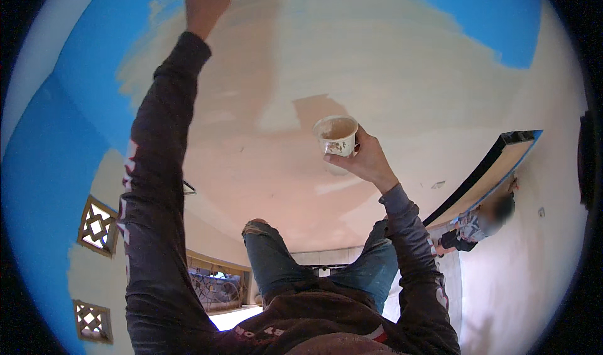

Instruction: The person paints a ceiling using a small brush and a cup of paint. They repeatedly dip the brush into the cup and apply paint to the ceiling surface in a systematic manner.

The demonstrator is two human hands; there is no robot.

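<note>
A white cup (339, 148) with a small brown pattern is in my right hand (367, 161), fingers round its side. Pale beige paint (336, 128) shows inside it. High up at the picture's top edge, my left hand (207, 6) is raised against the wall and looks closed. Its fingertips are cut off by the frame, so whatever it grips cannot be made out. The wall (377, 60) in front of me is coated in beige, with ragged blue patches (471, 13) above and at the left.
At the right a dark-edged ledge (496, 160) juts from the wall, with another person (474, 223) beyond it. Two patterned vent blocks (97, 226) sit in the left wall. Below, past my knees, there is a window-like opening with a metal grille (217, 289).
</note>
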